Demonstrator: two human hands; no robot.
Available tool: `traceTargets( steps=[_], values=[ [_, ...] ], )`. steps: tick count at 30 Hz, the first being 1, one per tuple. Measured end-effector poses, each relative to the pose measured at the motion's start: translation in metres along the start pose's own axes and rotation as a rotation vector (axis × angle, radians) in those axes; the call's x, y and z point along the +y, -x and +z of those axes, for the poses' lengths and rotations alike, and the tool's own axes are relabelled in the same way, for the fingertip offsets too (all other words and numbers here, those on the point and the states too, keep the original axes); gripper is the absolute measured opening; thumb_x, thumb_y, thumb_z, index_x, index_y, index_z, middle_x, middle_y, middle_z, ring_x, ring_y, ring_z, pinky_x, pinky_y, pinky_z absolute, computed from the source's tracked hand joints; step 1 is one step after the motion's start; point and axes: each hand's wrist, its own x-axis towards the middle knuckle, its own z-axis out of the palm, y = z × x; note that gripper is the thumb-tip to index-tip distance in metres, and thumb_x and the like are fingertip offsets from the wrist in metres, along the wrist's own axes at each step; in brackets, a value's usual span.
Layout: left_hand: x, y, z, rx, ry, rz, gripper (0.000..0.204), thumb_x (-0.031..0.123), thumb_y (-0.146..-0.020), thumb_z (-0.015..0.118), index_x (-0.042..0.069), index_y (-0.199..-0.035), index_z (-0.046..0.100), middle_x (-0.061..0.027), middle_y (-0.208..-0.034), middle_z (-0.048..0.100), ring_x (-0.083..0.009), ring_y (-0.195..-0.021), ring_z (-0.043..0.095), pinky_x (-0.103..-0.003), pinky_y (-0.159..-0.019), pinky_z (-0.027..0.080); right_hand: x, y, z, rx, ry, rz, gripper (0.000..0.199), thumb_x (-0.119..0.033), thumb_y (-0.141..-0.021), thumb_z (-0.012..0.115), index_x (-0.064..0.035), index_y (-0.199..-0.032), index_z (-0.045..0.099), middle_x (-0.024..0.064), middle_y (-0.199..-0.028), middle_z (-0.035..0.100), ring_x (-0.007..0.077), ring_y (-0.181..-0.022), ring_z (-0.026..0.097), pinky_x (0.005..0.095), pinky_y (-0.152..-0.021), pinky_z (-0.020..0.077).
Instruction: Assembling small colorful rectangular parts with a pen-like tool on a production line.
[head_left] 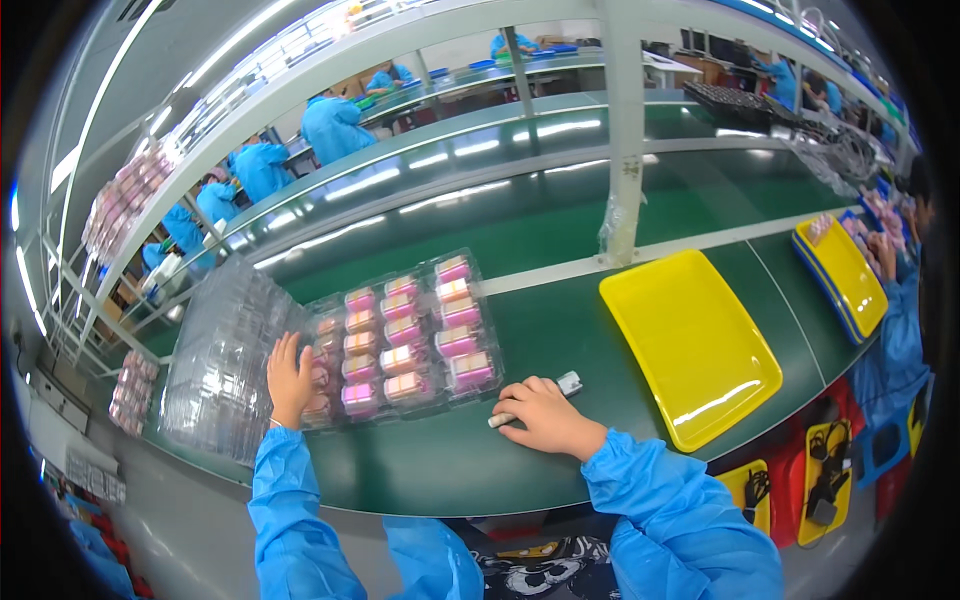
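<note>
A long dark green workbench surface (560,330) is seen running across the view, crossed by a white upright frame post (625,120). On its right part a large flat yellow plastic tray (690,345) is laid, and a second yellow tray on a blue one (845,275) is set further right, well apart from the hands. At the left edge of the bench a tall stack of clear plastic blister trays (215,360) is placed. Just beside that stack, a clear plastic blister tray filled with rows of small pink and orange blocks (405,335) is laid flat on the green surface, between the stack and the yellow tray.

The left hand (290,380) is rested on the near left corner of the filled tray, palm down, with the fingers (285,350) held straight and close together, pointing away from the body; the tray's edge is touched rather than gripped. The right hand (545,415) is laid on the bench just in front of the filled tray's near right corner. Its fingers are curled loosely over a small slim silver-grey object (568,383), one end of which is seen sticking out past the knuckles and the other past the fingertips. Whether the object is pinched or merely covered cannot be told. Both forearms are covered by bright blue sleeves (660,500).
</note>
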Motion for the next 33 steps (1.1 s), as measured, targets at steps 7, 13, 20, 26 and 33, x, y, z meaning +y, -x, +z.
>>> traceTargets(
  steps=[7,13,20,26,33],
  values=[
    [0.016,-0.003,0.063,-0.197,0.000,0.024,0.053,0.042,-0.096,0.053,0.004,-0.134,0.053,-0.0178,-0.138,0.053,-0.0395,-0.131,0.045,-0.046,-0.108,0.036,0.017,0.003,-0.003,0.094,0.031,0.012,0.017,-0.024,-0.081,0.069,-0.0139,-0.095,0.069,0.0019,-0.104,0.060,0.0245,-0.098,0.052,0.0389,-0.089,0.0383],
    [0.007,-0.002,0.043,-0.226,0.099,0.040,0.048,0.038,-0.099,0.050,0.002,-0.131,0.054,-0.0178,-0.136,0.055,-0.0372,-0.129,0.047,-0.044,-0.106,0.038,0.017,-0.003,-0.003,0.089,0.026,0.026,0.016,-0.025,-0.081,0.069,-0.0141,-0.092,0.070,0.0014,-0.100,0.060,0.0245,-0.097,0.052,0.0389,-0.086,0.0389],
    [0.109,0.005,-0.004,0.162,0.345,0.017,0.035,0.027,-0.099,0.048,0.003,-0.122,0.060,-0.0162,-0.130,0.059,-0.0355,-0.121,0.053,-0.049,-0.103,0.037,0.022,0.002,0.000,0.134,0.013,0.044,0.015,-0.025,-0.081,0.069,-0.0149,-0.091,0.070,0.0013,-0.099,0.060,0.0244,-0.096,0.052,0.0385,-0.086,0.0392],
    [0.272,0.103,-0.050,0.022,0.693,0.371,0.016,0.014,-0.088,0.060,0.004,-0.098,0.067,-0.0160,-0.114,0.064,-0.0345,-0.110,0.059,-0.046,-0.098,0.042,0.015,-0.001,-0.009,0.141,-0.070,0.075,0.018,-0.020,-0.081,0.068,-0.0119,-0.097,0.068,0.0048,-0.106,0.060,0.0280,-0.102,0.051,0.0406,-0.092,0.0394],
    [0.334,0.156,-0.031,-0.319,0.951,0.483,0.019,0.011,-0.078,0.068,0.003,-0.096,0.067,-0.0165,-0.115,0.063,-0.0377,-0.109,0.059,-0.046,-0.095,0.043,-0.022,0.024,-0.126,0.206,-0.155,0.004,0.026,-0.014,-0.085,0.066,-0.0073,-0.110,0.064,0.0110,-0.119,0.059,0.0329,-0.111,0.053,0.0425,-0.095,0.0439]
  ],
)
